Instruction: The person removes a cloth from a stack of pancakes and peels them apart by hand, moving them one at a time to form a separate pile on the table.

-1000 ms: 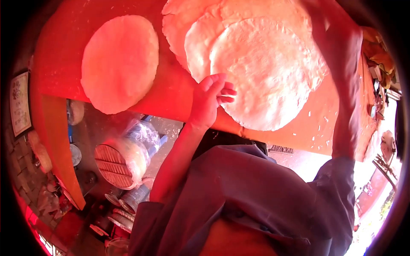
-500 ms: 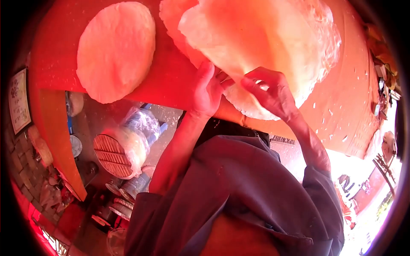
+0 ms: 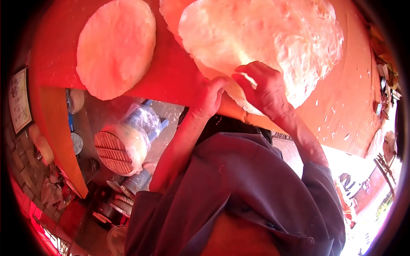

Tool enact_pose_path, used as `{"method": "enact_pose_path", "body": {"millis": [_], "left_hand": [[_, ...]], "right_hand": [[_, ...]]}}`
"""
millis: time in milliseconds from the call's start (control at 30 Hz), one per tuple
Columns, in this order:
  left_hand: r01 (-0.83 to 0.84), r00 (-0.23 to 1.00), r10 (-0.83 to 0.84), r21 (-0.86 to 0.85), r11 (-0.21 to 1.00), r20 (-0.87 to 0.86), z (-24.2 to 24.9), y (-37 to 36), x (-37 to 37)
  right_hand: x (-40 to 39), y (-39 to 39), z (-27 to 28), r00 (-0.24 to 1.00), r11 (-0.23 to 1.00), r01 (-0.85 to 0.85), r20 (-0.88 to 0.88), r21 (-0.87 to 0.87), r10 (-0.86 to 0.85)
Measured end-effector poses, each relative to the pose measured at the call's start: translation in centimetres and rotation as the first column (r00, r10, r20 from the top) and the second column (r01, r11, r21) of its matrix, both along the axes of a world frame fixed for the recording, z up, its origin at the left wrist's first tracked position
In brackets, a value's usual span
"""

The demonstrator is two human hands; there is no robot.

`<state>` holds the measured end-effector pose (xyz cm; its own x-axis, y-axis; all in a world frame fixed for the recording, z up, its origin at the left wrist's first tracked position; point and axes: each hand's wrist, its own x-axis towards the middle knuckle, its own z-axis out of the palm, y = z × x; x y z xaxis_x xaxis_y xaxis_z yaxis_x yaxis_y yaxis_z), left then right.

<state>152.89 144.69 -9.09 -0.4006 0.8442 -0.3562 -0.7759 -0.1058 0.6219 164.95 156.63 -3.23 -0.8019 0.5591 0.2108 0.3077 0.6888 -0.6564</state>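
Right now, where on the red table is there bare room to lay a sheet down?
The widest bare patch of the red table lies right of the large thin sheet, toward the cluttered edge. A narrower strip runs between the small round sheet and the stack. It is crowded at the near edge, where the left hand and right hand pinch the sheet.

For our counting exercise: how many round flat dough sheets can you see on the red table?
3: one alone at left; one large sheet under both hands; one peeking out beneath it. More may be hidden underneath.
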Motion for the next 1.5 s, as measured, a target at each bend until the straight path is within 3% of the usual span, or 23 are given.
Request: {"method": "enact_pose_path", "body": {"millis": [100,167,233,300,333,367,400,433,467,533,567,667,733,767,800,867,900,1000,1100,1200,1267,1367,1500], "left_hand": [[-0.066,0.992,0.074,-0.077,0.995,0.104,0.6,0.2,-0.1],[-0.094,0.979,0.12,-0.161,0.983,0.165,-0.3,-0.2,-0.2],[0.083,0.919,-0.078,0.004,0.997,0.388,-3.0,-0.9,-1.0],[0.029,0.936,0.001,-0.079,0.996,0.352,-2.3,-0.9,-0.7],[-0.03,0.948,0.079,-0.159,0.987,0.308,-1.8,-0.8,-0.7],[-0.03,0.948,0.078,-0.158,0.987,0.31,-1.9,-1.1,-0.8],[-0.02,0.958,0.055,-0.124,0.992,0.281,-2.3,-1.6,-1.1],[-0.011,0.968,0.032,-0.084,0.996,0.249,-2.5,-1.8,-1.5],[-0.01,0.967,0.029,-0.076,0.997,0.253,-2.5,-1.9,-1.9],[0.052,0.977,-0.024,-0.123,0.991,0.214,-2.3,-2.2,-2.3],[0.05,0.977,-0.023,-0.121,0.991,0.214,-2.3,-2.3,-2.4],[0.056,0.983,-0.028,-0.156,0.986,0.18,-2.4,-2.0,-2.6],[0.049,0.97,-0.034,-0.059,0.997,0.242,-1.5,-2.1,-2.6],[0.051,0.971,-0.036,-0.059,0.997,0.236,-0.7,-2.0,-2.4],[-0.012,0.965,0.028,-0.063,0.998,0.259,0.4,-1.9,-2.1],[-0.073,0.958,0.093,-0.079,0.994,0.273,0.9,-2.4,-2.1],[-0.045,0.971,0.054,-0.046,0.998,0.231,0.6,-2.8,-2.2],[0.011,0.982,-0.006,-0.023,1.0,0.186,1.3,-3.1,-2.2],[0.054,0.99,-0.048,-0.044,0.998,0.13,1.7,-3.5,-1.7],[-0.019,0.989,0.023,-0.032,0.999,0.146,2.0,-3.1,-1.4],[0.115,0.993,-0.111,-0.104,0.988,0.045,1.1,-3.4,-1.8],[0.153,0.987,-0.16,-0.255,0.955,-0.007,1.2,-3.5,-2.0],[0.038,0.984,-0.004,-0.189,0.981,0.177,-0.2,-3.2,-1.6]], "right_hand": [[-0.4,-0.6,-0.2,0.998,0.989,-0.028,0.065,0.145,0.019],[-0.3,-1.0,-0.5,0.971,0.956,-0.167,0.211,0.243,0.116],[-0.1,0.1,-1.1,0.963,0.953,-0.204,0.223,0.224,0.154],[-0.2,3.1,-1.0,0.968,0.959,-0.209,0.179,0.192,0.175],[-0.1,5.5,0.9,0.988,0.993,-0.104,0.121,0.048,0.097],[1.1,8.4,0.9,0.975,0.861,-0.043,-0.208,-0.507,-0.074],[2.5,12.2,3.9,0.995,0.996,0.08,0.048,0.046,-0.083],[4.2,15.8,4.7,0.968,0.965,0.231,0.066,0.125,-0.241],[3.6,16.2,8.1,0.968,0.964,0.231,0.067,0.134,-0.242],[2.9,15.1,14.8,0.899,0.787,0.417,-0.333,0.456,-0.283],[3.2,14.4,15.2,0.9,0.786,0.415,-0.333,0.457,-0.281],[4.2,13.0,15.6,0.931,0.95,0.254,-0.313,0.18,-0.19],[5.4,11.2,15.6,0.94,0.992,0.125,-0.317,-0.024,-0.126],[3.3,6.3,15.2,0.911,0.856,0.259,0.18,0.448,-0.37],[1.8,4.9,13.2,0.984,0.896,-0.062,0.177,0.44,-0.019],[0.1,1.9,7.6,0.969,0.901,-0.217,0.197,0.376,0.151],[-0.1,0.7,5.0,0.934,0.924,-0.293,0.28,0.247,0.221],[-0.3,-1.4,0.2,0.919,0.956,-0.289,0.291,0.041,0.266],[0.5,-1.4,0.5,0.942,0.954,-0.27,0.241,0.128,0.234],[1.1,-1.8,0.8,0.949,0.941,-0.278,0.207,0.191,0.239],[2.4,-2.6,-1.9,0.93,0.929,-0.327,0.236,0.175,0.283],[2.5,-3.8,-0.7,0.924,0.947,-0.3,0.282,0.115,0.259],[2.4,-5.0,0.9,0.976,0.95,-0.186,0.16,0.25,0.149]]}}
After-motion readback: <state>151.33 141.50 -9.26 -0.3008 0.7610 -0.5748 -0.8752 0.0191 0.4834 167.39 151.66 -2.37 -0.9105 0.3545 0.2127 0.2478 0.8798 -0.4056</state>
